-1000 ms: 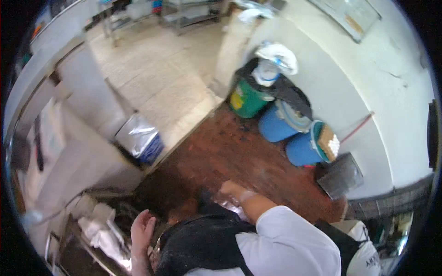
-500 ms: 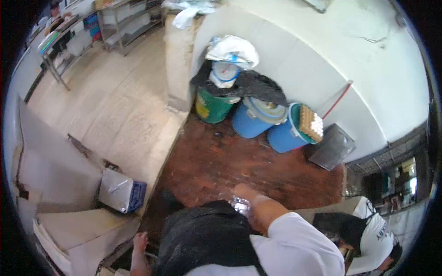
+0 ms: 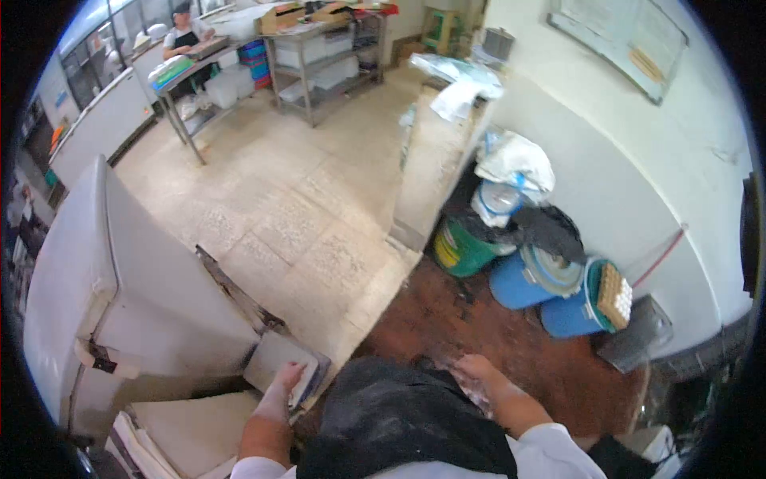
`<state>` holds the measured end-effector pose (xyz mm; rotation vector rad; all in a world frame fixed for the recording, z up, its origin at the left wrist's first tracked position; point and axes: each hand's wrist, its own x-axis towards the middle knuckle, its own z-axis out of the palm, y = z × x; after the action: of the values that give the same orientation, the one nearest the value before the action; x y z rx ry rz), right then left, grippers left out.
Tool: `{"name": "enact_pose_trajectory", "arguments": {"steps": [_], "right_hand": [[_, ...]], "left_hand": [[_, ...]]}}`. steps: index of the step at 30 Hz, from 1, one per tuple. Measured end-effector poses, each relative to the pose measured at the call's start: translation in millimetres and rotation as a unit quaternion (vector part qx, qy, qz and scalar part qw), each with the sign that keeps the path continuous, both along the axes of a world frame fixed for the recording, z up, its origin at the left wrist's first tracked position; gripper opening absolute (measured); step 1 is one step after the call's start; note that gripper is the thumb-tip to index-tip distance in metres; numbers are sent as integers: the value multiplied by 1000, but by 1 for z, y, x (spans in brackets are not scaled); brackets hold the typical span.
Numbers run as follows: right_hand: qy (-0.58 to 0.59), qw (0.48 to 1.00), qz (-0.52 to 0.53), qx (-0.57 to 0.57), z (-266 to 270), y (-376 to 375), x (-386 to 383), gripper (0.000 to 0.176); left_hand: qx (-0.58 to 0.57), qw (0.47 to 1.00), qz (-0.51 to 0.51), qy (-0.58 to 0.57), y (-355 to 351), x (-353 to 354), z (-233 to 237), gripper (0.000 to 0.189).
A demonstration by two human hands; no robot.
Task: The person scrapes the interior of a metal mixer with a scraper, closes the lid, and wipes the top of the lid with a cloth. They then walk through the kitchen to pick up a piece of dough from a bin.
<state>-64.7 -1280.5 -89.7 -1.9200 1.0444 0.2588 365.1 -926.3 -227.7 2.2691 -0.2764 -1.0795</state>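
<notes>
My left hand (image 3: 292, 377) is held low in front of me, fingers curled in. In this view it overlaps a pale grey box-like container (image 3: 275, 359) beside the white appliance. My right hand (image 3: 474, 369) is closed on a crumpled, shiny clear plastic bag (image 3: 477, 397), which hangs beside my black apron (image 3: 399, 415). The apron hides part of the bag.
Blue bins (image 3: 523, 279) and a green bin (image 3: 461, 249) line the right wall, one topped with an egg tray (image 3: 614, 297). A white freezer-like appliance (image 3: 171, 295) stands left. Beyond the tiled floor, a person (image 3: 185, 38) works at a metal table (image 3: 179, 80).
My view has swung left and up, bringing the far room and white appliance further in. My left hand has come forward. The bag stays in my right hand.
</notes>
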Motion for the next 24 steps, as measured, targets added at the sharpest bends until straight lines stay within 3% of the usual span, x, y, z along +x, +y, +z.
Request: {"name": "enact_pose_trajectory", "arguments": {"steps": [1,2,3,4,5,7,8,10,11,13,14,15,16,18,19,20,22,24], "right_hand": [[52,991,-93,82,25,-5,22,24],[72,986,-99,112,-5,-20,22,26],[92,980,-102,142,-40,-37,17,28],[131,986,-47,95,-36,-49,30,30],[168,985,7,45,-36,-64,39,32],[147,985,46,73,-90,-108,36,25],[145,985,68,69,-94,-125,50,25],[207,953,-28,218,-91,-163,80,27],[209,955,-4,211,-89,-182,103,27],[277,949,64,133,-74,-219,151,24],[281,947,86,128,-93,-258,170,24],[193,937,278,84,-133,-298,186,20],[94,884,457,43,-168,-327,191,17],[117,834,536,-59,-128,-356,262,20],[118,860,494,-40,-108,-363,295,20],[120,885,449,-19,-93,-371,322,20],[42,691,690,-210,-78,-392,376,27],[-32,676,676,-292,-74,-395,414,37]], "left_hand": [[-37,998,42,35,-22,-2,34,35],[-38,997,64,27,-29,1,34,35],[-17,1000,22,4,-34,6,33,45],[6,1000,-19,-19,-35,10,32,54],[8,1000,6,-25,-33,8,37,54],[37,999,2,32,-31,-7,49,55],[68,997,10,26,-24,-13,37,53],[120,991,49,47,5,-36,8,51],[140,984,78,74,17,-48,-2,50],[104,909,372,155,25,-81,3,31],[101,901,392,158,10,-97,19,31],[149,911,353,150,3,-111,36,37],[198,918,312,145,-5,-127,51,45],[162,928,300,152,-13,-156,17,37],[123,942,271,153,-22,-173,2,29],[81,917,361,148,-58,-179,22,29],[-18,841,529,118,-151,-181,100,30],[-58,831,537,136,-181,-206,90,33]]}}
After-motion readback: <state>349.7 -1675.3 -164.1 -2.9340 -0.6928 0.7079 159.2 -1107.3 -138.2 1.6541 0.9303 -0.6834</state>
